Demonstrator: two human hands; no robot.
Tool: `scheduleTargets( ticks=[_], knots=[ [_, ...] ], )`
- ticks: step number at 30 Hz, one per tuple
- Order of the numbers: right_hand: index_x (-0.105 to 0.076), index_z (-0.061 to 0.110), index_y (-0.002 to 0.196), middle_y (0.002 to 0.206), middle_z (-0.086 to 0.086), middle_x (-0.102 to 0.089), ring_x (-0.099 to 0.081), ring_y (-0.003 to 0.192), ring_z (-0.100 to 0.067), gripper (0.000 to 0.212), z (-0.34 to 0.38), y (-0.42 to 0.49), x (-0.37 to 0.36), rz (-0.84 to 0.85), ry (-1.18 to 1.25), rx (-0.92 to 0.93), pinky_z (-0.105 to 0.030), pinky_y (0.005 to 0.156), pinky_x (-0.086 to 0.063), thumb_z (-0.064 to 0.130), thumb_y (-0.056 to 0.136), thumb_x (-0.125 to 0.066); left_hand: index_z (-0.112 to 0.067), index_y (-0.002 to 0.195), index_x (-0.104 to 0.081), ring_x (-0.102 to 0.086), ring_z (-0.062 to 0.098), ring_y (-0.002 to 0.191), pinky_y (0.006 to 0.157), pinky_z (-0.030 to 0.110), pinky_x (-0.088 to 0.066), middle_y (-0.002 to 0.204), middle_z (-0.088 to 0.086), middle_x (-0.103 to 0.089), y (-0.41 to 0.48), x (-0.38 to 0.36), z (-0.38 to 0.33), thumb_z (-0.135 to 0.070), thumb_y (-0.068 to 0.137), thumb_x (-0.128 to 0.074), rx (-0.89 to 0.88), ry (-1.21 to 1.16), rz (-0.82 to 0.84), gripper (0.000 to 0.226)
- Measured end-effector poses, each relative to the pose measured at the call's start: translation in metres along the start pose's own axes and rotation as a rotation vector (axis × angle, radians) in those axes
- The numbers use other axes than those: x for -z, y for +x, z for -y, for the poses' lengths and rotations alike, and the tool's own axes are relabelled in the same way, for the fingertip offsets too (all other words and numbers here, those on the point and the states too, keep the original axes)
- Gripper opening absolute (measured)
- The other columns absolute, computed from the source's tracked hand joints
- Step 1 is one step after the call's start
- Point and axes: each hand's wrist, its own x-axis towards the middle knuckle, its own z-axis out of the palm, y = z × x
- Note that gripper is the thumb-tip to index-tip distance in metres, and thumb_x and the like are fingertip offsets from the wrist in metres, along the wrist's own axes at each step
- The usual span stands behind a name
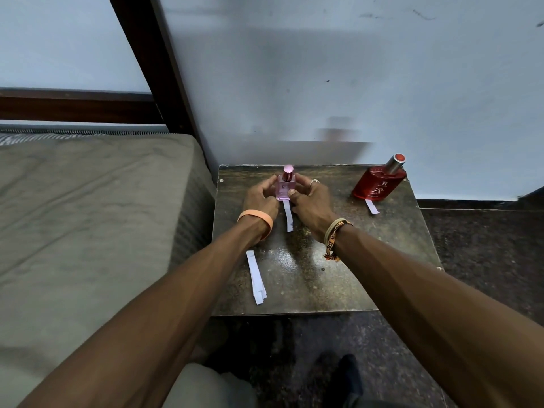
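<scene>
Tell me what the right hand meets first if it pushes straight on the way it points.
The pink perfume bottle: the right hand grips it. Beyond the bottle, probably the wall, though depth is unclear.

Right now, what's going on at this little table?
A person holds a small pink glass perfume bottle upright on the dark worn tabletop, left hand and right hand cupped round its sides. A white paper strip runs from its base toward the person. A red perfume bottle with a silver cap stands back right, another strip before it; spare strips lie front left.
</scene>
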Motion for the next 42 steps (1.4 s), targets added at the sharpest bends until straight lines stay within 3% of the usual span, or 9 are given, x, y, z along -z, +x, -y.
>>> scheduleTargets(
  ticks=[3,6,16,23,28,31,34,37,42],
  knots=[
    [-0.051,0.012,0.14,0.126,-0.006,-0.066,-0.065,0.11,-0.025,0.051,0.007,-0.005,0.001,-0.001,-0.035,-0.009,-0.047,0.094,-0.054,0.002,0.091,-0.06,-0.01,0.141,-0.042,-0.061,0.023,0.107,0.095,0.041,-0.052,0.126,0.01,-0.061,-0.001,0.0,-0.001,0.013,0.082,-0.042,0.04,0.001,-0.015,0.063],
    [-0.044,0.008,0.143,0.132,-0.011,-0.06,-0.061,0.114,-0.028,0.052,0.013,-0.013,0.006,-0.031,-0.105,0.0,-0.047,0.096,-0.053,0.006,0.093,-0.06,-0.007,0.142,-0.038,-0.056,0.027,0.12,0.101,0.045,-0.047,0.136,0.012,-0.053,-0.007,0.004,-0.005,0.014,0.084,-0.04,0.053,0.038,-0.041,0.062],
    [-0.047,0.004,0.139,0.132,-0.012,-0.057,-0.057,0.116,-0.026,0.047,0.044,-0.059,0.025,-0.076,-0.153,0.043,-0.045,0.1,-0.05,0.014,0.095,-0.058,-0.008,0.128,-0.055,-0.063,0.024,0.105,0.09,0.039,-0.054,0.119,0.009,-0.065,-0.049,0.035,-0.03,0.005,0.083,-0.052,0.026,0.051,-0.149,0.047],
    [-0.048,0.004,0.139,0.13,-0.011,-0.059,-0.058,0.116,-0.026,0.045,0.073,-0.094,0.023,-0.076,-0.166,0.105,-0.045,0.1,-0.049,0.012,0.095,-0.055,-0.007,0.118,-0.063,-0.066,0.028,0.101,0.092,0.045,-0.053,0.109,0.011,-0.069,-0.079,0.056,-0.043,0.001,0.081,-0.058,0.006,0.097,-0.19,0.038],
    [-0.063,0.006,0.12,0.09,0.004,-0.061,-0.06,0.088,-0.019,0.027,0.074,-0.113,0.018,-0.009,-0.119,0.098,-0.036,0.079,-0.052,0.013,0.096,-0.052,-0.008,0.11,-0.067,-0.067,0.032,0.098,0.09,0.048,-0.054,0.105,0.013,-0.071,-0.087,0.067,-0.027,-0.001,0.08,-0.058,0.046,0.107,-0.201,0.032],
    [-0.063,0.007,0.116,0.091,-0.004,-0.06,-0.056,0.081,-0.019,0.023,0.066,-0.12,0.008,0.091,-0.11,0.04,-0.038,0.074,-0.05,0.013,0.096,-0.053,-0.009,0.108,-0.069,-0.068,0.032,0.097,0.09,0.048,-0.054,0.103,0.013,-0.072,-0.087,0.069,-0.009,-0.004,0.079,-0.059,0.088,0.129,-0.195,0.031],
    [-0.064,0.015,0.094,0.077,-0.001,-0.054,-0.05,0.068,-0.017,0.013,0.054,-0.123,0.0,0.172,-0.108,-0.025,-0.034,0.063,-0.045,0.013,0.097,-0.051,-0.009,0.11,-0.068,-0.067,0.028,0.099,0.094,0.039,-0.053,0.107,0.01,-0.071,-0.102,0.07,-0.006,-0.007,0.081,-0.061,0.12,0.162,-0.184,0.03],
    [-0.062,0.018,0.085,0.077,-0.002,-0.057,-0.054,0.072,-0.019,0.014,0.038,-0.124,-0.01,0.203,-0.145,-0.059,-0.041,0.072,-0.049,0.015,0.096,-0.053,-0.008,0.115,-0.066,-0.062,0.024,0.109,0.097,0.026,-0.045,0.118,0.007,-0.067,-0.111,0.07,0.001,-0.009,0.086,-0.06,0.144,0.225,-0.18,0.03],
    [-0.062,0.019,0.074,0.077,0.003,-0.06,-0.059,0.084,-0.023,0.019,0.014,-0.119,-0.024,0.215,-0.224,-0.09,-0.046,0.087,-0.054,0.019,0.092,-0.055,-0.009,0.122,-0.062,-0.056,0.026,0.119,0.1,0.028,-0.04,0.128,0.01,-0.061,-0.109,0.069,0.022,-0.013,0.091,-0.055,0.214,0.265,-0.197,0.033]
  ],
)
